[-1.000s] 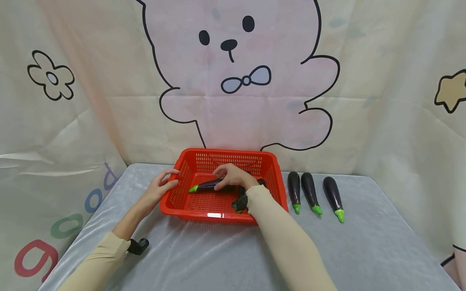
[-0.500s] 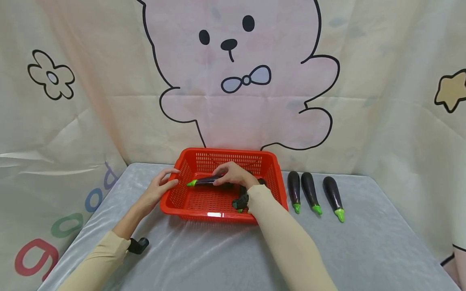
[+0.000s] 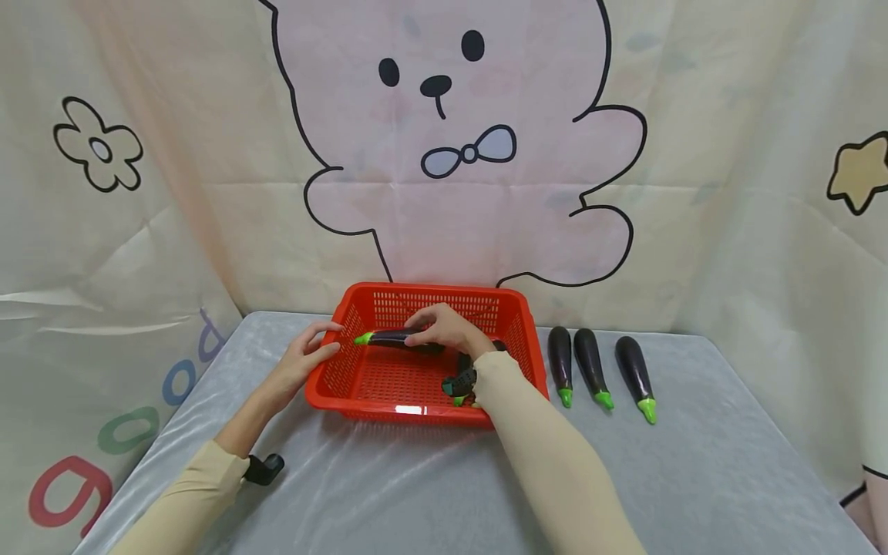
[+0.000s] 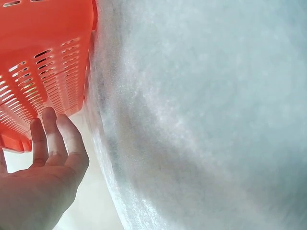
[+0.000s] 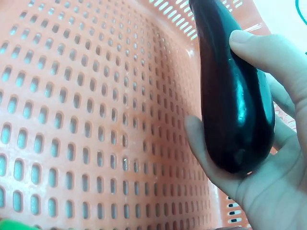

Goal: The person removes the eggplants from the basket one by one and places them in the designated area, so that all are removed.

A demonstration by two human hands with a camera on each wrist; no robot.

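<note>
Firmly, an eggplant (image 3: 391, 338) is gripped by the right hand (image 3: 447, 327), with the thumb laid along one side and the fingers curled round the other; its blunt end is cupped close to the palm. It is held crosswise inside the red basket (image 3: 409, 417), near the back wall, its green stem pointed left. Whether the basket's floor is touched by it cannot be told. Beneath the right wrist, more dark eggplant and a green stem (image 3: 459, 401) are partly hidden by the arm and by a black wrist camera (image 3: 458, 384).

At the basket's left rim, the left hand (image 3: 301, 358) is held with fingers extended and thumb spread apart, nothing being grasped. Another black camera (image 3: 264, 469) is worn on that wrist.

To the right of the basket, three loose eggplants (image 3: 588, 362) are laid apart on the grey cloth (image 3: 395, 493), their stems pointed toward the person. Behind the table, a pale curtain (image 3: 236, 239) is seen, printed with a pink bear (image 3: 458, 216).
</note>
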